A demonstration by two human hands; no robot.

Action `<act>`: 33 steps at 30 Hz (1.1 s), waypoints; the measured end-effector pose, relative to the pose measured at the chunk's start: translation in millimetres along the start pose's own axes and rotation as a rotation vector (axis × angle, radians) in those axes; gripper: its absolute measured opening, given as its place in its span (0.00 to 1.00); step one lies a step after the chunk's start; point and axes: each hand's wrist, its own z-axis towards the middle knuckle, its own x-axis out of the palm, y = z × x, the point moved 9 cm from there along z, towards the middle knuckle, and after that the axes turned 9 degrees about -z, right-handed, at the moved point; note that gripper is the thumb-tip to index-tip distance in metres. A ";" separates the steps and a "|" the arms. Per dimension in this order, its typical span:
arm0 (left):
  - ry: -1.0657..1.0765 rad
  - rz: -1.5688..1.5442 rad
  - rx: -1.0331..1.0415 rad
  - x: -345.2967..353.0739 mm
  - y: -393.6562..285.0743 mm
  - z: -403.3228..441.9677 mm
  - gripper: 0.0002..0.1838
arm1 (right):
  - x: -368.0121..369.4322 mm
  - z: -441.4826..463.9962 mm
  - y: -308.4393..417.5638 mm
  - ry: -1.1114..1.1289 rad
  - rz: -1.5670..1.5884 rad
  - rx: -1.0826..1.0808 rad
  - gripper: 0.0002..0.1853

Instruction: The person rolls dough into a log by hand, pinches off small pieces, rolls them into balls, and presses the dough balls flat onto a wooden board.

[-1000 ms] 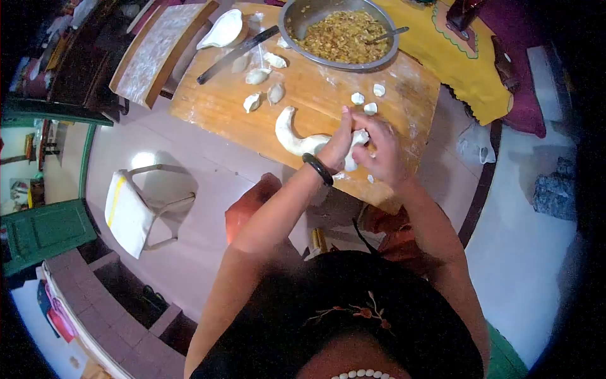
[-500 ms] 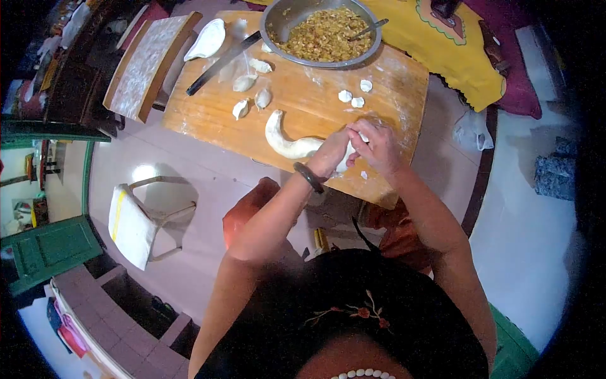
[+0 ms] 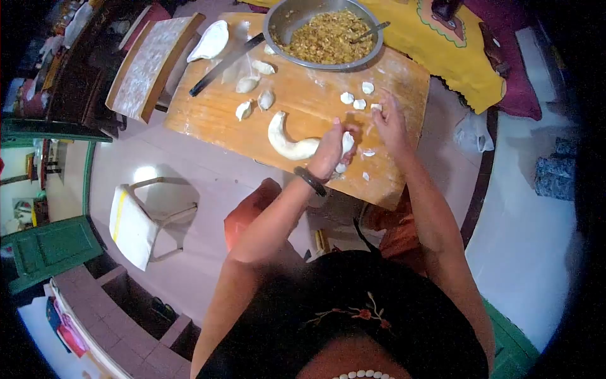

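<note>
Dough rope runs partly hidden through the gripping left hand; the right hand, now parted, pinches a half-covered dough piece.

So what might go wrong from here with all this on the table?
The small dough pieces lie close together near the right hand, so they might stick to one another. The metal bowl sits by the far edge of the table and might tip if bumped.

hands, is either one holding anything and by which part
The left hand holds the dough roll near the end closest to the right hand. A small dough piece is at the right hand's fingertips; whether it is gripped cannot be told.
</note>
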 end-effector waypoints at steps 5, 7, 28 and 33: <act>-0.010 -0.236 -0.146 -2.8 18.3 6.6 0.43 | -24.8 -4.0 77.9 0.202 0.159 -0.159 0.18; 0.091 -0.197 -0.183 -0.3 27.0 12.0 0.44 | -16.1 -23.6 111.3 0.349 0.132 -0.247 0.18; 0.064 0.173 0.070 11.4 6.5 -3.8 0.26 | -23.2 -20.5 95.8 0.211 0.165 -0.150 0.05; 0.157 0.445 0.386 23.4 -19.4 -8.5 0.29 | -34.6 5.3 60.5 0.055 0.051 -0.087 0.07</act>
